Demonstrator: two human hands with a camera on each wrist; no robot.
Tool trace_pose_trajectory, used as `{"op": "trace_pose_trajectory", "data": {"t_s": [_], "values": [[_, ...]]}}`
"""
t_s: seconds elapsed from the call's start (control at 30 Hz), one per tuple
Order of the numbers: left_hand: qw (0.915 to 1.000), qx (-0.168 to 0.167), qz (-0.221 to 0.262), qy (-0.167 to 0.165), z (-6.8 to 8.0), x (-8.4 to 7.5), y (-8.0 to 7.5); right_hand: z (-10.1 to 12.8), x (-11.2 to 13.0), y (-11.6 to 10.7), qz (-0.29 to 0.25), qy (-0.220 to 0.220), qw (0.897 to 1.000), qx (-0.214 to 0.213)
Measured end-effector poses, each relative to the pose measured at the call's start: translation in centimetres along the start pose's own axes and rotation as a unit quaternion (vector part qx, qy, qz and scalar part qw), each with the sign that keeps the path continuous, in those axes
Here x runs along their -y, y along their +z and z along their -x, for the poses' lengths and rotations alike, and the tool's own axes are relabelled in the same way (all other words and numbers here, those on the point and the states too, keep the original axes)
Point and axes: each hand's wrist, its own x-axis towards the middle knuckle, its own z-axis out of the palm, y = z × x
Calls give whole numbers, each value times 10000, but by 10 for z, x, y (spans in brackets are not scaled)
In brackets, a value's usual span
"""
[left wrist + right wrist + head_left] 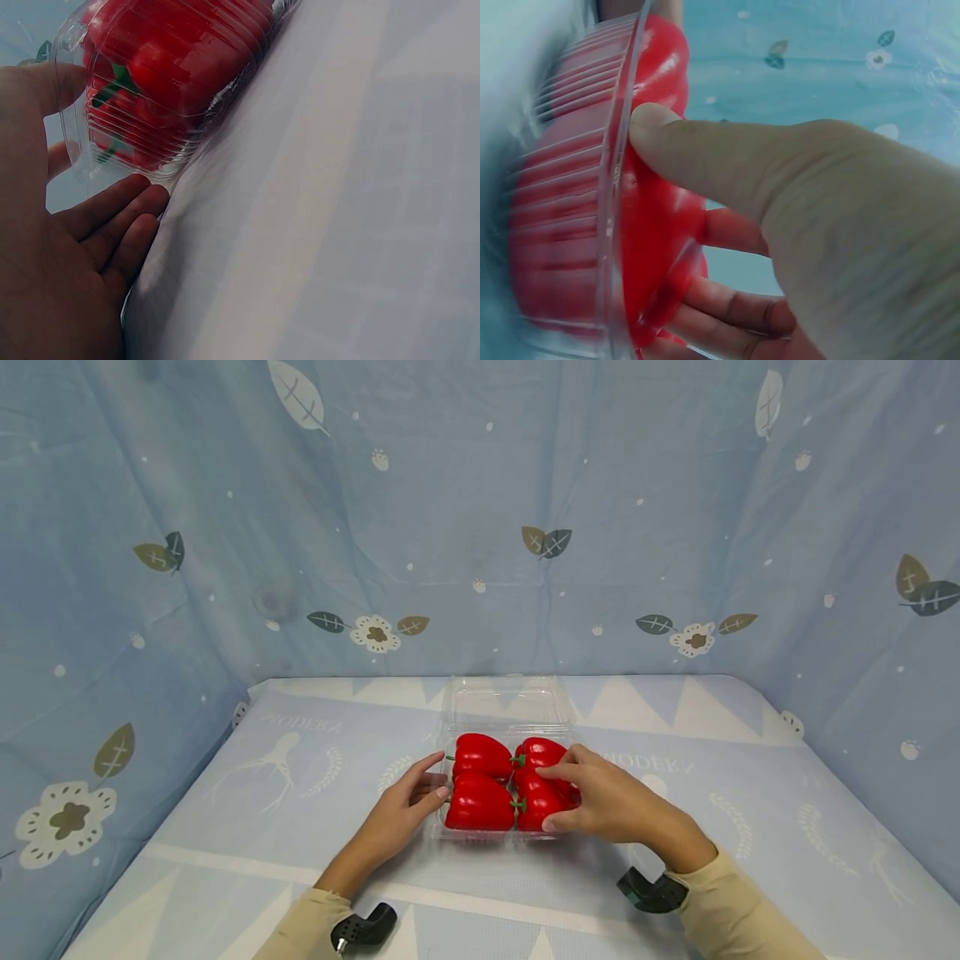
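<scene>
Several red bell peppers with green stems lie in two rows inside a clear plastic clamshell box. My right hand grips the front right bell pepper, thumb on its near side and fingers over its top. In the right wrist view the thumb lies along that pepper beside the box rim. My left hand is at the box's left side, fingers loosely extended. The left wrist view has its thumb and a finger at the clear rim, the other fingers relaxed below.
The box's clear lid stands folded back behind the peppers. A pale patterned cloth covers the table. Blue printed curtains rise behind it and at both sides. Each wrist wears a black device.
</scene>
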Motion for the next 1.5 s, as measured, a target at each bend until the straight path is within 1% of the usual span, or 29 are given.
{"op": "trace_pose_trajectory", "data": {"t_s": [0.23,0.53,0.63,0.87,1.1,1.27,1.4,1.5], "values": [[10000,-18,-25,20,0,-1,1,-1,0,-2,32,23,10000,30],[10000,-13,15,-98,1,-2,0,-2,-2,0,197,-17,9998,33],[9999,-25,-1,-103,1,-2,-1,-3,-3,1,165,-30,9999,37],[10000,-6,60,-53,1,0,1,-1,-8,2,-147,9,9999,6],[10000,-79,-10,-24,0,0,2,-2,-13,-1,-297,-143,9994,86],[10000,-52,12,-26,0,0,2,-1,-18,-5,-753,-284,9967,141],[10000,-52,1,-19,0,0,3,-2,-26,-8,-1173,-529,9917,-47],[10000,-58,-18,-24,0,0,3,-5,-34,-8,-1450,-526,9877,-244]]}}
